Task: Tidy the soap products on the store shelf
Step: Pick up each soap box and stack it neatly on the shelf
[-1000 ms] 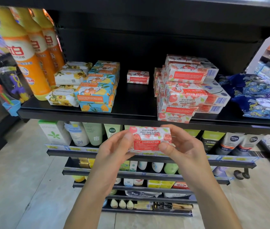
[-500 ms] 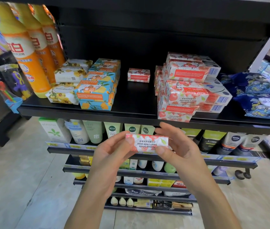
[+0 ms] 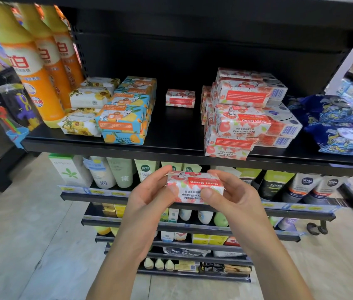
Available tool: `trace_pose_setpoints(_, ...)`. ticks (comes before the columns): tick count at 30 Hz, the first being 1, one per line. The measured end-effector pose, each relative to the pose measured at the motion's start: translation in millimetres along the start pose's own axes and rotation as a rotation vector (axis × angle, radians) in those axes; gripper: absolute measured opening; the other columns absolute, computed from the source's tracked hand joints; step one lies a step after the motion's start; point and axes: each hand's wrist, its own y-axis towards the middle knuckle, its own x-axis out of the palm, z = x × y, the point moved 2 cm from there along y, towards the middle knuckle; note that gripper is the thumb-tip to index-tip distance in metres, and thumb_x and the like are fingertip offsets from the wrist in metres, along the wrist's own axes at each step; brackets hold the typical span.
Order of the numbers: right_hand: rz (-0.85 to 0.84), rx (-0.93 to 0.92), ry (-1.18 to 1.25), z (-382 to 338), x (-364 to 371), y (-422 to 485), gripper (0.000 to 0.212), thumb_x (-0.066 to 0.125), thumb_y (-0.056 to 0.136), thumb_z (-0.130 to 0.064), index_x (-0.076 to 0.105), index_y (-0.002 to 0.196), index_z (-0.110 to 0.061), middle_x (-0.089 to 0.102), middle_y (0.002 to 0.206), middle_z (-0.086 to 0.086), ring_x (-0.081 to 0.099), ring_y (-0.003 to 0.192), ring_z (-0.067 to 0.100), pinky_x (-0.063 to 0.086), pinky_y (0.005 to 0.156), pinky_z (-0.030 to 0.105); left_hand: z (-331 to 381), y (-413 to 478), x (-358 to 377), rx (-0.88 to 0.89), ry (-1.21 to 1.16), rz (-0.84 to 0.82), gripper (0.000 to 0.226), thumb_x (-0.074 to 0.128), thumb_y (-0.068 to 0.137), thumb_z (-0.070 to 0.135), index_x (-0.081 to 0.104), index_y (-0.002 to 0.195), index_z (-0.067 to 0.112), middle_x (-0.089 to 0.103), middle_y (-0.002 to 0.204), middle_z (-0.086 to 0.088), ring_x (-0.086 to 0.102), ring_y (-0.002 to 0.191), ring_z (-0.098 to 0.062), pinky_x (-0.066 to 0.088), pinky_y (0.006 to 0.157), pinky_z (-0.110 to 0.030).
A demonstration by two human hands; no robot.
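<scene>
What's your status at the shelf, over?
Left hand and right hand both grip the soap box, print upside down, below the shelf. Red stack up right. Nothing between box and shelf.

Pomegranate soap box, pinched between left hand and right hand; below black shelf of stacked soap boxes.

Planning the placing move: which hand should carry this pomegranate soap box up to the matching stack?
Likely right. Both hands pinch the soap box, but the right hand holds the end nearer the pomegranate stack, which sits up and rightward; the left hand would have to cross over.
</scene>
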Motion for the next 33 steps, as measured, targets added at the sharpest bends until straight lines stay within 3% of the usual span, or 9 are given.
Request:
trace_pose_setpoints(4,-0.022,-0.073,-0.008,3,-4,0,0.06,0.085,0.069,-0.022,0.064,0.125,-0.023,0.076,0.115,-0.003,0.07,0.111,0.015,0.057,0.097,0.034,0,1,-2,-0.025,-0.018,-0.015,0.06,0.075,0.086,0.036,0.057,0.143,0.028,0.072,0.128,0.0,0.068,0.119,-0.021,0.051,0.102,-0.039)
trace_pose_setpoints(8,-0.048,-0.134,0.006,6,-9,3,0.069,0.092,0.07,-0.008,0.059,0.13,-0.02,0.072,0.123,0.004,0.066,0.12,0.022,0.054,0.102,0.043,-1,4,-4,-0.052,-0.075,0.027,0.061,0.076,0.081,0.046,0.064,0.133,0.016,0.074,0.12,-0.009,0.071,0.112,-0.023,0.056,0.098,-0.043)
trace_pose_setpoints(13,-0.076,-0.196,-0.023,5,-10,4,0.07,0.087,0.072,-0.005,0.056,0.133,-0.019,0.068,0.128,0.003,0.061,0.126,0.025,0.053,0.103,0.053,-3,5,-1,-0.039,-0.035,-0.01,0.047,0.065,0.087,0.033,0.068,0.127,0.01,0.076,0.116,-0.01,0.071,0.112,-0.025,0.054,0.098,-0.042)
trace_pose_setpoints(16,-0.071,-0.232,-0.199,-1,-5,1,0.072,0.086,0.078,-0.01,0.051,0.138,-0.03,0.061,0.135,-0.014,0.056,0.131,0.013,0.052,0.106,0.045,-1,7,0,-0.009,-0.013,0.006,0.041,0.064,0.088,0.025,0.068,0.126,0.01,0.077,0.114,-0.009,0.072,0.111,-0.024,0.055,0.096,-0.039)
trace_pose_setpoints(19,-0.005,-0.335,-0.538,-10,-4,0,0.085,0.088,0.079,-0.026,0.04,0.147,-0.043,0.041,0.145,-0.029,0.042,0.139,0.0,0.043,0.11,0.028,1,10,1,0.019,-0.007,0.026,0.04,0.066,0.087,0.021,0.067,0.126,0.011,0.077,0.113,-0.008,0.073,0.109,-0.023,0.054,0.097,-0.039)
trace_pose_setpoints(23,0.091,-0.519,-0.789,-17,-2,3,0.091,0.09,0.072,-0.037,0.041,0.15,-0.035,0.035,0.142,-0.027,0.032,0.138,-0.007,0.025,0.109,0.004,8,12,8,0.045,-0.001,0.009,0.047,0.07,0.081,0.027,0.068,0.126,0.013,0.077,0.114,-0.008,0.072,0.11,-0.024,0.054,0.097,-0.041)
trace_pose_setpoints(28,0.234,-0.688,-0.813,-29,-7,7,0.079,0.09,0.072,-0.027,0.055,0.142,-0.02,0.041,0.134,-0.019,0.042,0.13,0.004,0.034,0.11,0.013,23,20,19,0.114,0.062,-0.036,0.043,0.08,0.085,0.031,0.067,0.126,0.024,0.076,0.116,0.002,0.071,0.112,-0.017,0.056,0.094,-0.037)
trace_pose_setpoints(30,0.286,-0.761,-0.814,-40,-9,6,0.072,0.081,0.076,-0.036,0.056,0.141,-0.016,0.043,0.135,-0.015,0.045,0.13,0.009,0.033,0.111,0.014,34,24,24,0.195,0.131,-0.089,0.041,0.072,0.085,0.034,0.067,0.125,0.03,0.075,0.118,0.008,0.069,0.114,-0.011,0.056,0.094,-0.03)
trace_pose_setpoints(33,0.378,-0.805,-0.793,-60,-18,10,0.07,0.076,0.078,-0.04,0.056,0.141,-0.014,0.046,0.137,-0.007,0.047,0.131,0.014,0.043,0.109,0.026,49,33,26,0.32,0.259,-0.139,0.039,0.067,0.091,0.047,0.067,0.126,0.031,0.073,0.122,0.014,0.066,0.118,-0.005,0.052,0.098,-0.022)
